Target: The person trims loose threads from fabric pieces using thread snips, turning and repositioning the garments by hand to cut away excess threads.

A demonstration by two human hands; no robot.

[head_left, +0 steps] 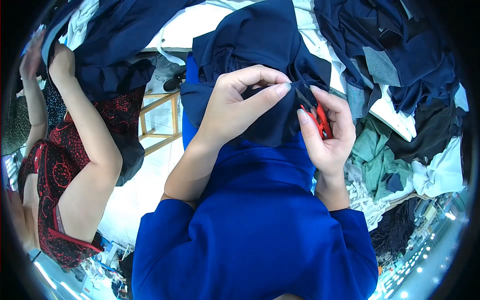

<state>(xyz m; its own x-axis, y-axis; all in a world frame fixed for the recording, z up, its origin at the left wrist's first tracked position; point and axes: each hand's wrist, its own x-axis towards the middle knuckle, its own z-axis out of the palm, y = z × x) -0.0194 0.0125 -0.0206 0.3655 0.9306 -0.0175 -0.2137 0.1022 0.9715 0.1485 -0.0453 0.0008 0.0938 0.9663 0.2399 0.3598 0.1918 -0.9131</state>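
Dark navy fabric (pixel 260 37) lies gathered over the table's edge and hangs down before my blue top. My left hand (pixel 247 100) pinches an edge of this fabric between thumb and index finger. Just to the right, my right hand (pixel 330 130) is closed around small scissors with red handles (pixel 320 122). The scissor blades point up and left, close to the pinched edge of the fabric. Part of the handles is hidden by my right fingers.
At the left, a co-worker in a red-and-black patterned garment (pixel 65 165) has both arms up at dark cloth. A wooden stool frame (pixel 159 135) stands between us. Navy pieces (pixel 410 55), green cloth (pixel 375 150) and white cloth (pixel 440 170) lie heaped at the right.
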